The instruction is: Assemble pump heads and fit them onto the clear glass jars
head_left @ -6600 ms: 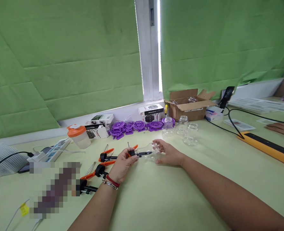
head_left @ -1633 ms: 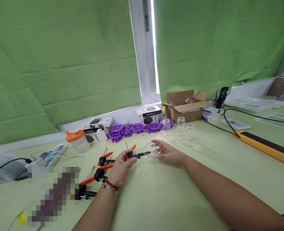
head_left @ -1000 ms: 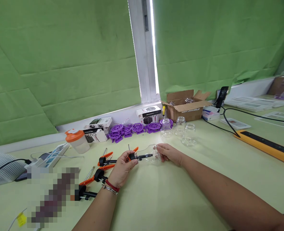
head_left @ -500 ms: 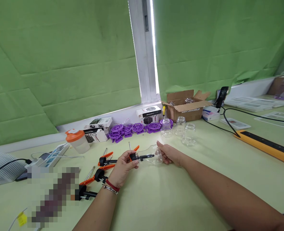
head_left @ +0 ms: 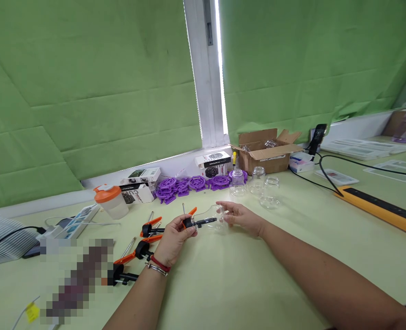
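Observation:
Over the middle of the table, a clear bottle (head_left: 206, 214) lies on its side, its neck towards the left. My left hand (head_left: 172, 234) is closed on a black cap with an orange lever (head_left: 188, 223), at the bottle's neck. A black tube (head_left: 205, 222) runs from this cap into the bottle. At the other end, the fingers of my right hand (head_left: 242, 217) are wrapped round the bottle's wide base. Several similar black caps (head_left: 143, 250) with orange levers and metal rods lie beside my left forearm.
Three clear bottles (head_left: 271, 192) stand upside down at the back. Behind them is an open cardboard box (head_left: 268, 161). Purple plastic parts (head_left: 198, 183) and printed boxes (head_left: 214, 165) line the wall. An orange-lidded cup (head_left: 112, 201) and power strip (head_left: 82, 223) are left; a yellow-black bar (head_left: 378, 208) lies right.
The cap and bottle have shifted slightly to the left with both hands. My right hand's fingers have moved further over the bottle's base.

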The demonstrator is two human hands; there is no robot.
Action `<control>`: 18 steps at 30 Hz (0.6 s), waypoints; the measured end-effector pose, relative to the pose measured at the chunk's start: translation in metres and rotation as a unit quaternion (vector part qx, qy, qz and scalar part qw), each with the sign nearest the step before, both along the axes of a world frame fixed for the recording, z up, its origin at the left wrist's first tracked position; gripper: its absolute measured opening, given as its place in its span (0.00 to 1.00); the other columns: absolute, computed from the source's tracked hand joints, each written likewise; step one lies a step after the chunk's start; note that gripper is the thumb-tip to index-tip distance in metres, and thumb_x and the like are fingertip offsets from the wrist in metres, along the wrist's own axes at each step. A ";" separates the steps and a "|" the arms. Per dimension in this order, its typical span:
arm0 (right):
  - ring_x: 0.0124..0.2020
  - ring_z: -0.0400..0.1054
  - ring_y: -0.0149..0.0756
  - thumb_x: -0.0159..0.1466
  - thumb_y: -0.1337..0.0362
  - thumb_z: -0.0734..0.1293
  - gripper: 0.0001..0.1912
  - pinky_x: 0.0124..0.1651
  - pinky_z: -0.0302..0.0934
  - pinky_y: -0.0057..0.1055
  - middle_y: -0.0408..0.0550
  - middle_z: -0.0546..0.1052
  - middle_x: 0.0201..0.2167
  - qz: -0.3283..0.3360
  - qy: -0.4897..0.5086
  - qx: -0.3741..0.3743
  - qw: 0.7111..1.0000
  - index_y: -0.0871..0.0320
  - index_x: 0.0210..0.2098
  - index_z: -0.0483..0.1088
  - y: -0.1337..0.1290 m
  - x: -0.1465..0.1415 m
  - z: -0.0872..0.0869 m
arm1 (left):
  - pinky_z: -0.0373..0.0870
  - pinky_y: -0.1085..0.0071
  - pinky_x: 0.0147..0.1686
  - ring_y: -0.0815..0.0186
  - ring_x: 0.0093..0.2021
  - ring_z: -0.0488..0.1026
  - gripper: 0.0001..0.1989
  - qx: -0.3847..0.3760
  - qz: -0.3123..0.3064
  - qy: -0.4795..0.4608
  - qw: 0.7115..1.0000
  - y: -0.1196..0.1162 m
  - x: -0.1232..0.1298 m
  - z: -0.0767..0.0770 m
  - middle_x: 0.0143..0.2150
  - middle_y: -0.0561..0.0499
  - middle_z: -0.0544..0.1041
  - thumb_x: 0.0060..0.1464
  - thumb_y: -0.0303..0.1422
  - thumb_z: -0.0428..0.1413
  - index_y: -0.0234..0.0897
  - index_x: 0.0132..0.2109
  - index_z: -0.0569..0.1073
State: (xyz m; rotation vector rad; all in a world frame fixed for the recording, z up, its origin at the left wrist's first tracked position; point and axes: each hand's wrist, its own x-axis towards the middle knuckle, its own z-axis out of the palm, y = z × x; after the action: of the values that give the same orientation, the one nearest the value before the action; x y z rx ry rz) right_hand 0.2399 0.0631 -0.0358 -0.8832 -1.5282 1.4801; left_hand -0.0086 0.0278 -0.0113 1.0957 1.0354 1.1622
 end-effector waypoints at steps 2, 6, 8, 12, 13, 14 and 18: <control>0.29 0.67 0.29 0.56 0.47 0.67 0.29 0.29 0.59 0.27 0.52 0.73 0.40 -0.015 -0.014 -0.012 1.000 0.58 0.50 0.67 0.001 -0.003 -0.001 | 0.70 0.67 0.39 0.69 0.31 0.71 0.24 0.016 -0.003 0.018 1.000 -0.001 0.001 0.002 0.30 0.53 0.75 0.33 0.30 0.68 0.35 0.42 0.72; 0.18 0.62 0.26 0.58 0.39 0.59 0.31 0.19 0.49 0.24 0.49 0.75 0.26 -0.021 -0.046 -0.045 0.998 0.63 0.39 0.69 0.004 -0.005 -0.003 | 0.69 0.67 0.40 0.68 0.32 0.71 0.23 0.037 -0.009 0.046 0.998 -0.002 0.003 0.002 0.32 0.51 0.76 0.35 0.29 0.67 0.35 0.42 0.72; 0.15 0.60 0.25 0.58 0.37 0.56 0.33 0.16 0.44 0.24 0.48 0.74 0.22 -0.025 -0.065 -0.061 0.996 0.63 0.38 0.68 0.006 -0.005 -0.006 | 0.69 0.67 0.40 0.68 0.32 0.70 0.23 0.039 -0.012 0.046 0.998 -0.002 0.003 0.000 0.32 0.51 0.76 0.35 0.29 0.67 0.35 0.43 0.72; 0.12 0.57 0.25 0.58 0.34 0.52 0.36 0.14 0.40 0.23 0.45 0.71 0.16 -0.038 -0.099 -0.063 0.992 0.63 0.35 0.68 0.010 -0.006 -0.013 | 0.70 0.65 0.40 0.69 0.32 0.70 0.22 0.021 -0.014 0.012 1.000 -0.001 0.002 -0.004 0.33 0.51 0.75 0.36 0.29 0.67 0.36 0.42 0.72; 0.12 0.57 0.24 0.58 0.34 0.52 0.36 0.14 0.40 0.23 0.44 0.70 0.16 -0.037 -0.105 -0.060 0.992 0.62 0.35 0.68 0.010 -0.006 -0.013 | 0.70 0.65 0.41 0.69 0.32 0.70 0.22 0.014 -0.013 0.000 1.000 -0.001 0.002 -0.005 0.33 0.51 0.75 0.36 0.29 0.67 0.36 0.42 0.72; 0.12 0.57 0.24 0.58 0.35 0.51 0.36 0.14 0.41 0.23 0.44 0.70 0.16 -0.032 -0.110 -0.056 0.992 0.62 0.34 0.68 0.009 -0.006 -0.012 | 0.70 0.65 0.41 0.69 0.32 0.70 0.22 0.006 -0.012 -0.009 1.000 -0.001 0.002 -0.005 0.33 0.51 0.75 0.35 0.29 0.67 0.36 0.41 0.72; 0.23 0.65 0.28 0.60 0.39 0.56 0.32 0.19 0.52 0.23 0.50 0.74 0.32 -0.008 -0.081 -0.030 0.996 0.60 0.46 0.68 0.004 -0.002 -0.003 | 0.70 0.65 0.43 0.69 0.33 0.70 0.23 -0.004 0.000 -0.028 1.000 0.000 0.000 -0.005 0.34 0.51 0.75 0.34 0.28 0.67 0.36 0.41 0.72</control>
State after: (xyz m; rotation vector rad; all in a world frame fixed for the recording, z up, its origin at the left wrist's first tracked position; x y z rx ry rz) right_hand 0.2382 0.0670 -0.0391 -1.0716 -1.5964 1.4783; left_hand -0.0081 0.0275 -0.0166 1.0512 0.9970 1.1806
